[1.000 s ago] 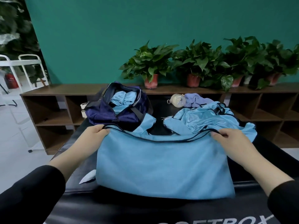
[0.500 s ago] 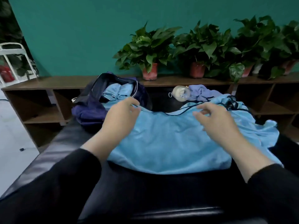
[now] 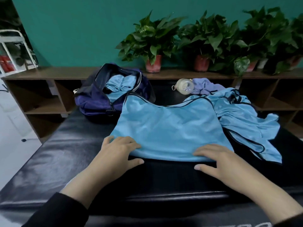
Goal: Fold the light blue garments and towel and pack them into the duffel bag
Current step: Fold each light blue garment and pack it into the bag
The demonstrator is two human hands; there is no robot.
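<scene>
The light blue, dark-trimmed satin garment [image 3: 170, 128], lifted a second ago, has been folded flat on the black padded table [image 3: 65, 153], its near edge pinched by left hand [image 3: 118, 153] and right hand [image 3: 218, 159], ready for another fold.

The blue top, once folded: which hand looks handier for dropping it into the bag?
Probably the left hand: the open bag sits far left, on its side. The right hand would reach across the top.

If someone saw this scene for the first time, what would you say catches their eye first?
Probably the light blue garment spread mid-table, with the left hand and right hand at its near edge. Behind it to the left sits the open navy duffel bag with blue items inside, and potted plants line the shelf.
</scene>
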